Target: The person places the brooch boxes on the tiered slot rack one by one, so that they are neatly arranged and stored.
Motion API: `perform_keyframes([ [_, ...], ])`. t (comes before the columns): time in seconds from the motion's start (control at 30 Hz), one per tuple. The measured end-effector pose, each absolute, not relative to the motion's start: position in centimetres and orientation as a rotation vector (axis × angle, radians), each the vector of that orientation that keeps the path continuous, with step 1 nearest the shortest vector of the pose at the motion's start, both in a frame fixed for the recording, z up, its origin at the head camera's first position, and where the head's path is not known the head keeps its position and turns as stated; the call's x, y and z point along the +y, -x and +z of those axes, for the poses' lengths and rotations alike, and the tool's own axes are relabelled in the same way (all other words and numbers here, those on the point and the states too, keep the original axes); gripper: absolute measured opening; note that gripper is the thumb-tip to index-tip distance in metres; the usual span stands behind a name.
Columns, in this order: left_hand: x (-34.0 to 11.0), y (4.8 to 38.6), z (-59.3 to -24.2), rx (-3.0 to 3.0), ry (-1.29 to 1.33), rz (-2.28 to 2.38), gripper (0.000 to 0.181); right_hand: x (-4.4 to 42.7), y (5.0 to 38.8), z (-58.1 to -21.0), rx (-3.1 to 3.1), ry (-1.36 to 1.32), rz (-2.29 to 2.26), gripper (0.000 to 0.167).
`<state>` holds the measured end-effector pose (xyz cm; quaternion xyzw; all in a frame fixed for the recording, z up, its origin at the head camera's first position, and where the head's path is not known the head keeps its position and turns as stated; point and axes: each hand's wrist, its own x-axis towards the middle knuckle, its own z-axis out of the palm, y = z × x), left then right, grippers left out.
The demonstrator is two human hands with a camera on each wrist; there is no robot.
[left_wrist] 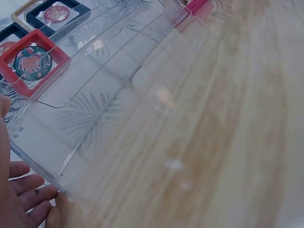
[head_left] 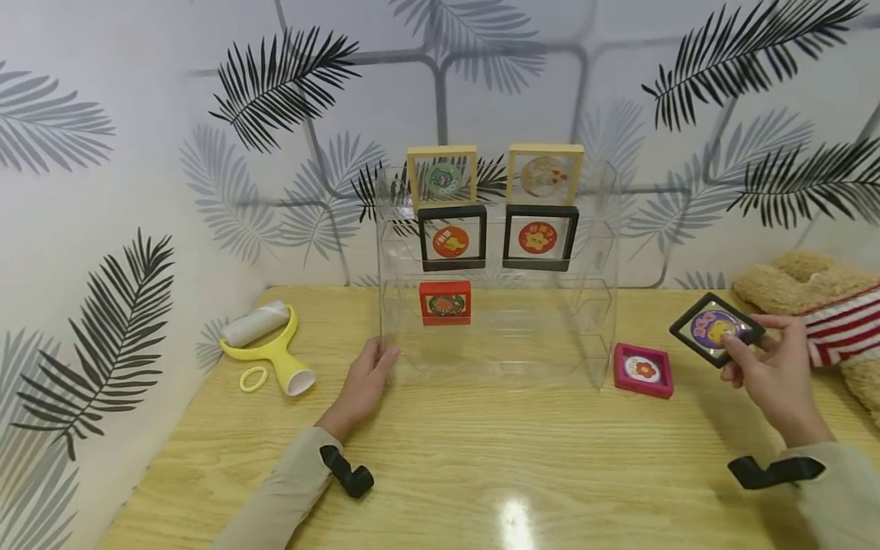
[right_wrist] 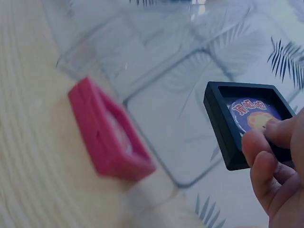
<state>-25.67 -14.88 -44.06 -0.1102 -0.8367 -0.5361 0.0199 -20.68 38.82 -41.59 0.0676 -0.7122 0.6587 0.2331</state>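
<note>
A clear acrylic display rack [head_left: 495, 344] stands against the wall with several small framed badges on its tiers. At its lower left edge is my left hand [head_left: 360, 382], thumb at the front and fingers along the outer side, holding it. The left wrist view shows those fingers [left_wrist: 33, 192] beside the clear panel. On the right, my right hand [head_left: 784, 374] pinches a black square frame [head_left: 697, 336] with a purple and yellow badge, raised above the table and tilted. A pink frame [head_left: 642, 370] with a flower badge lies by the rack's right foot.
Two yellow frames [head_left: 442, 177] are on the top tier, two black frames [head_left: 452, 238] below, and a red frame [head_left: 445, 304] lower left. A yellow roller-like tool [head_left: 275, 351] and yellow ring [head_left: 253, 379] lie left. A plush toy [head_left: 791, 283] sits far right.
</note>
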Motion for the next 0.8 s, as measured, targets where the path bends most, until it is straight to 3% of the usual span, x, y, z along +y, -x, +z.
perform_keyframes([
  [0.2, -14.9, 25.8, -44.1, -2.595, 0.342, -1.68, 0.052, 34.5, 19.5, -37.5, -1.821, -0.355, 1.829, 0.02],
  [0.33, -14.8, 25.7, -44.1, -2.588, 0.339, -1.689, 0.05, 31.8, 20.5, -35.3, -1.775, -0.468, 1.874, 0.016],
  [0.8, -14.7, 25.5, -43.8, -2.579, 0.34, -1.703, 0.05, 24.6, 23.6, -32.4, -2.217, -0.566, 1.349, 0.03],
])
